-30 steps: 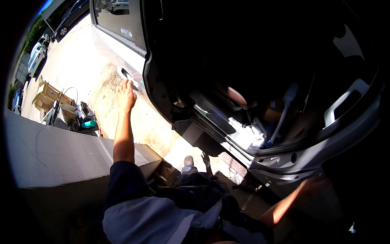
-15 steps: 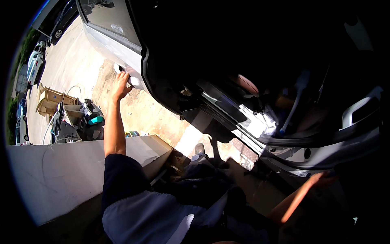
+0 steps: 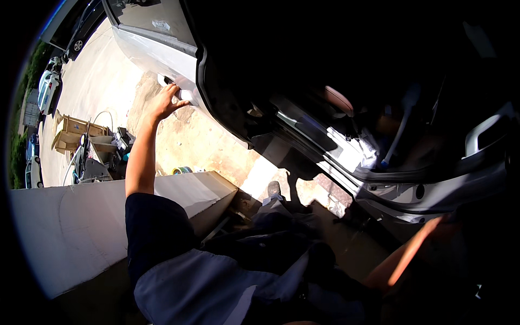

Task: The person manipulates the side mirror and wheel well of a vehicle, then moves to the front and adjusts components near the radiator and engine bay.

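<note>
My left arm is stretched forward to the outer handle (image 3: 184, 96) of an open silver-white car door (image 3: 157, 57). My left hand (image 3: 163, 102) grips that handle, fingers over one side and thumb spread along the other. Off to the right, my right hand (image 3: 444, 228) is in deep shade beside the car's pale body panel (image 3: 392, 205). Its fingers are lost in the dark, so what it touches, if anything, cannot be made out. Between the two hands is the door opening, with its sill (image 3: 338, 176) partly sunlit.
A white low wall (image 3: 70, 233) runs along my left. Beyond it stand a wooden crate (image 3: 76, 134) and a heap of scrap parts (image 3: 103, 157). My shoe (image 3: 274, 189) is on the ground near the sill. Parked cars (image 3: 49, 89) line the far left.
The view has shifted, so the car appears farther right. My left hand stays at the handle, its thumb now spread wider from the fingers. My right hand has moved slightly up and right in view.
</note>
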Demonstrator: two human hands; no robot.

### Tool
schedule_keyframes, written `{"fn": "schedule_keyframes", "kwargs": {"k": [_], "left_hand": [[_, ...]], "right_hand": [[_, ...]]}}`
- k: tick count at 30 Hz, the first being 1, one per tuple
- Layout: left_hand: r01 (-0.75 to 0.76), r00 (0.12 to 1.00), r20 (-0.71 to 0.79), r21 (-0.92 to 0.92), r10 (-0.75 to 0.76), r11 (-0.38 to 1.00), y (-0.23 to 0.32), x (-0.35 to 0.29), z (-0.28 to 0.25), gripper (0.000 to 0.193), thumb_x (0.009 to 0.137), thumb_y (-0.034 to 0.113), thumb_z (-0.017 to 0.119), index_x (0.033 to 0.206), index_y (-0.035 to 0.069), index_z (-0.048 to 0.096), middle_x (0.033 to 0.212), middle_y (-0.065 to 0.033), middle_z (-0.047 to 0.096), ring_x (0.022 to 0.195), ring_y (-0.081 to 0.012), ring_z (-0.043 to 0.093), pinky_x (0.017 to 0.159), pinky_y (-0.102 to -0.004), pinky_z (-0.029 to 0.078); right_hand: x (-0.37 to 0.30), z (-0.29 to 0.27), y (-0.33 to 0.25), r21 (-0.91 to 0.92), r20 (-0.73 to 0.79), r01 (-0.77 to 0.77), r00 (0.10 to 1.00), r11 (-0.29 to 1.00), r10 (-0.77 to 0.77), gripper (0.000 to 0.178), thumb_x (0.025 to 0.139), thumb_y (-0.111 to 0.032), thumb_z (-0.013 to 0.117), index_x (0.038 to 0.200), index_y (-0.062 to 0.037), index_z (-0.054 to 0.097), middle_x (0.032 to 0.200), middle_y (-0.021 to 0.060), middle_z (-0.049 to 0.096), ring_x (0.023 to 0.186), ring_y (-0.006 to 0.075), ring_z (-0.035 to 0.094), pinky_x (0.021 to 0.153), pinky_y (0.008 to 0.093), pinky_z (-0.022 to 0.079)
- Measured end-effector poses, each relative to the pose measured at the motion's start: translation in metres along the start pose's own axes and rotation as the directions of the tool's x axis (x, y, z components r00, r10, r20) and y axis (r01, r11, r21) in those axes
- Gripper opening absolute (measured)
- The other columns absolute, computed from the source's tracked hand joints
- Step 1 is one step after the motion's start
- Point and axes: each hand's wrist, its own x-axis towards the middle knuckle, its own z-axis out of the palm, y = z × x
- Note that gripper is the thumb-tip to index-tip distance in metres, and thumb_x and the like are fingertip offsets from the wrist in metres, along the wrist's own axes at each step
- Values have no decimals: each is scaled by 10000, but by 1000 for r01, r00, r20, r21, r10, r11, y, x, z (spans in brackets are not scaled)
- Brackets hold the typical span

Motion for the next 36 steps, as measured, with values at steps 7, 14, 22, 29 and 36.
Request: {"fn": "schedule_keyframes", "kwargs": {"k": [7,14,22,29,36], "left_hand": [[-28,994,-94,310,60,950,4,-5,5,622,800,649,501,963,50,541,893,-84,540,909,-271,536,793,-393,379],[29,997,-69,177,-16,984,12,1,7,542,795,557,599,972,47,546,888,-91,554,895,-297,541,848,-415,375],[467,460,-469,-594,-754,655,-71,-58,105,609,974,489,308,1225,-28,509,1228,-257,490,1158,-391,438,983,-465,332],[607,646,23,-621,-763,496,-53,-158,260,442,958,368,459,1010,-63,539,867,-163,589,788,-252,550,756,-369,442],[748,655,614,-610,-441,261,80,-206,324,322,898,328,585,1001,23,567,802,-77,624,655,-148,613,433,-266,428]], "right_hand": [[8,0,-23,132,46,-67,997,989,61,622,933,-482,450,1378,-53,388,1394,197,398,1274,377,385,1053,474,290],[8,-8,-16,87,75,-109,992,990,102,709,916,-552,418,1354,5,392,1388,229,390,1276,388,383,1058,486,286],[11,-3,-28,154,56,-107,993,982,100,642,915,-453,479,1350,13,398,1378,241,398,1276,402,374,1063,485,283],[6,-6,-16,105,93,-89,992,990,79,612,929,-399,455,1347,42,387,1388,249,385,1289,394,361,1081,469,258],[15,-19,-17,101,68,-89,994,991,82,673,943,-484,374,1320,73,397,1363,284,391,1270,430,366,1075,489,258]]}}
